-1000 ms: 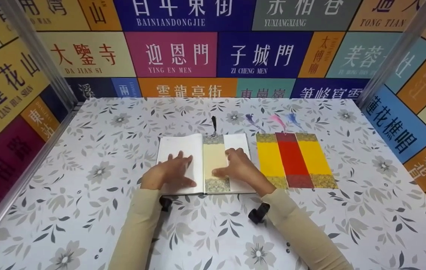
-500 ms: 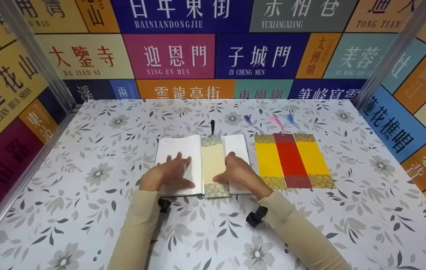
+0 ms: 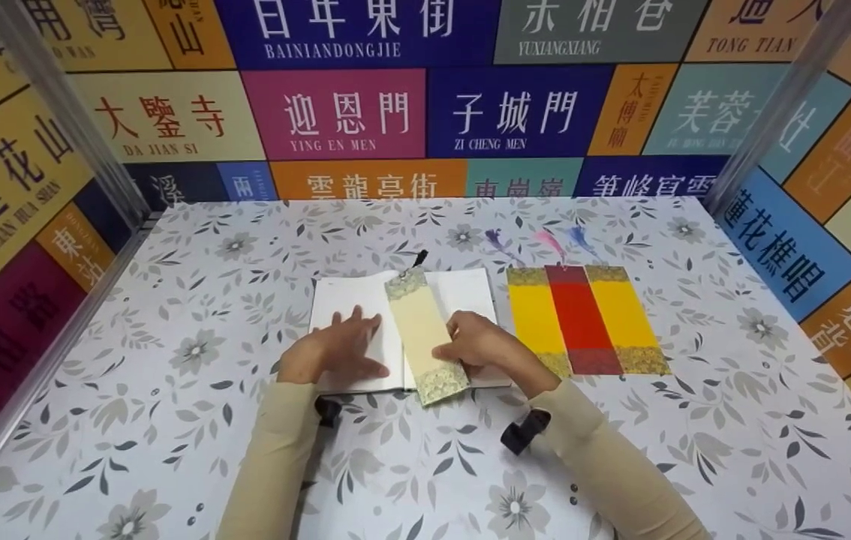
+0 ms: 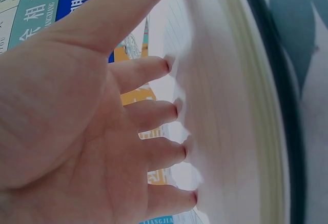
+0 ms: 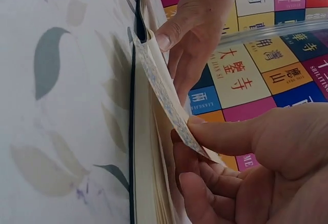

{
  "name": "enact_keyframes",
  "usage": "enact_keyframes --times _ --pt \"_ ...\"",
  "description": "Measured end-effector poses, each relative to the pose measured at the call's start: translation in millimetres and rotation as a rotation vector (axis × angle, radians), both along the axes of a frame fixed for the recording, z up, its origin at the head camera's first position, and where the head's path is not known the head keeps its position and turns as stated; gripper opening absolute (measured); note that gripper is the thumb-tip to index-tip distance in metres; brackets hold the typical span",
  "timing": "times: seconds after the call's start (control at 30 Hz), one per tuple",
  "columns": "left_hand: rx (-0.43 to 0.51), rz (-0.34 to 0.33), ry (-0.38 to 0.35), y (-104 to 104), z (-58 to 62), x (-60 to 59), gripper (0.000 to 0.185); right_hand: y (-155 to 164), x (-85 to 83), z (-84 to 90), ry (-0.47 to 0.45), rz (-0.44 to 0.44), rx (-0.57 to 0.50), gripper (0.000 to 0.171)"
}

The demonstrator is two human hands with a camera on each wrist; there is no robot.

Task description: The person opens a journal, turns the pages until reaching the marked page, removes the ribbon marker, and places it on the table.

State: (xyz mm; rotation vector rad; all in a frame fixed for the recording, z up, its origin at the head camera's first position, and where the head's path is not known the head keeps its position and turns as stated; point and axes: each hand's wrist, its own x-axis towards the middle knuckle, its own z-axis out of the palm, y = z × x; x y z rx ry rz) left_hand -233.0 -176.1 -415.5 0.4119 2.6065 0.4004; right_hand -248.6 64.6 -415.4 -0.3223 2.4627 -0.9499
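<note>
An open white book (image 3: 350, 300) lies on the flowered table (image 3: 170, 420). My left hand (image 3: 335, 349) lies flat on the left page (image 4: 225, 111), fingers straight. A cream bookmark (image 3: 424, 330) with patterned gold ends and a black tassel (image 3: 419, 257) rests slanted over the book's middle, its near end past the book's front edge. My right hand (image 3: 474, 345) pinches that near end between thumb and fingers; the right wrist view shows the bookmark (image 5: 164, 88) lifted off the page.
Three more bookmarks lie side by side right of the book: yellow (image 3: 536, 319), red (image 3: 581, 319) and yellow (image 3: 624, 315), with coloured tassels at their far ends. Walls covered in coloured signs close in the table at the left, back and right.
The bookmark lay straight along the book's spine; now its near end is lifted and pulled toward me and rightward, so it sits slanted. The left hand has stayed put.
</note>
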Motion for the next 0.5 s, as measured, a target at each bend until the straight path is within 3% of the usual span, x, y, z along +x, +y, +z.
enact_keyframes --times 0.3,0.5 --pt "0.037 -0.014 -0.005 -2 -0.7 1.4 0.094 16 12.4 -0.4 -0.014 -0.036 -0.219 0.047" --pt "0.002 -0.016 -0.005 -2 1.8 2.3 0.093 34 19.4 2.2 0.09 -0.1 -0.324 0.05"
